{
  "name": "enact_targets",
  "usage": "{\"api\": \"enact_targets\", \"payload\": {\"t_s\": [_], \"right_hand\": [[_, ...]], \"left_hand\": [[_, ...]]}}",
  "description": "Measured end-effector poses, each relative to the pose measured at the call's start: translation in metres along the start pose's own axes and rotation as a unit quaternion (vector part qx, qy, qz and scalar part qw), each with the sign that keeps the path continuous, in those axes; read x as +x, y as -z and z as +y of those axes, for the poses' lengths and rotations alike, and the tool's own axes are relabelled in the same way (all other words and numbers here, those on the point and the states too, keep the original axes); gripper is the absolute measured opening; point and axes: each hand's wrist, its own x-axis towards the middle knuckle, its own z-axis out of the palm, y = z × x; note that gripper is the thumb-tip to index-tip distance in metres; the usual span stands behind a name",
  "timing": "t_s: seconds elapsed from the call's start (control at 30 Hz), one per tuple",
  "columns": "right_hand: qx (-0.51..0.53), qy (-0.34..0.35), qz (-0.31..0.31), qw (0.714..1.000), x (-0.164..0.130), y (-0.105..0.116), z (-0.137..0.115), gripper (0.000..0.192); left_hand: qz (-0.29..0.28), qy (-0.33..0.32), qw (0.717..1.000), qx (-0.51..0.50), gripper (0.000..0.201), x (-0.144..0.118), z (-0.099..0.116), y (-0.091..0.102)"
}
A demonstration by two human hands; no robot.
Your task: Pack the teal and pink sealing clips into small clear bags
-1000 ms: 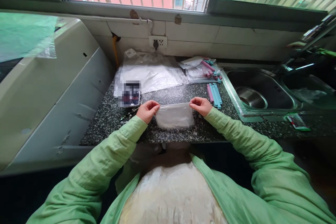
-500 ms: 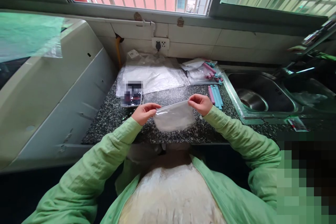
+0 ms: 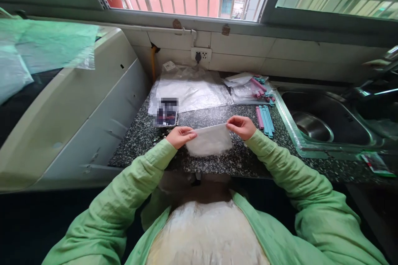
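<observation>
A small clear plastic bag [image 3: 209,141] is stretched between my two hands over the speckled countertop [image 3: 245,161]. My left hand [image 3: 180,136] pinches the bag's upper left corner between thumb and fingers. At the upper right corner, my right hand [image 3: 241,127] has the same edge in a pinch. The bag hangs down from that straight top edge and looks flat. Just right of my right hand lies a row of pink and blue sealing clips [image 3: 265,121]. Beyond my left hand rests a phone [image 3: 167,112], its screen blurred out.
Large clear plastic sheeting [image 3: 195,91] covers the back of the counter. Beside it is a bag of pink and blue clips [image 3: 253,89]. A steel sink [image 3: 295,149] with a metal bowl [image 3: 312,126] stands right; a small packet [image 3: 377,163] lies before it. A pale appliance [image 3: 93,87] bounds the left.
The view has shifted, so the counter and its things appear farther right. Both hands still hold the bag's top edge, and the bag's slant is little changed.
</observation>
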Motion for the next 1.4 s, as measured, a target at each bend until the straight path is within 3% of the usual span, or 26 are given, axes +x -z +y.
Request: {"api": "enact_targets", "payload": {"t_s": [0.2, 0.3, 0.63, 1.03, 1.4], "right_hand": [[0.012, -0.017, 0.007, 1.000, 0.007, -0.002, 0.017, 0.027], [-0.006, -0.031, -0.007, 0.999, 0.007, 0.000, 0.024, 0.026], [-0.044, -0.038, -0.065, 0.996, 0.010, -0.004, 0.019, 0.034], [-0.129, -0.010, -0.105, 0.986, 0.007, -0.004, 0.016, 0.030], [-0.268, 0.013, -0.248, 0.931, 0.013, 0.009, 0.009, 0.014]], "left_hand": [[0.155, -0.089, 0.983, -0.042, 0.040, 0.011, -0.004, 0.005], [0.193, -0.104, 0.974, -0.053, 0.039, 0.014, -0.007, 0.000], [0.154, -0.132, 0.979, -0.007, 0.035, 0.011, -0.015, -0.003], [0.176, -0.131, 0.975, 0.036, 0.030, 0.008, -0.008, -0.006], [0.140, -0.138, 0.979, 0.049, 0.029, 0.005, -0.004, -0.011]]}}
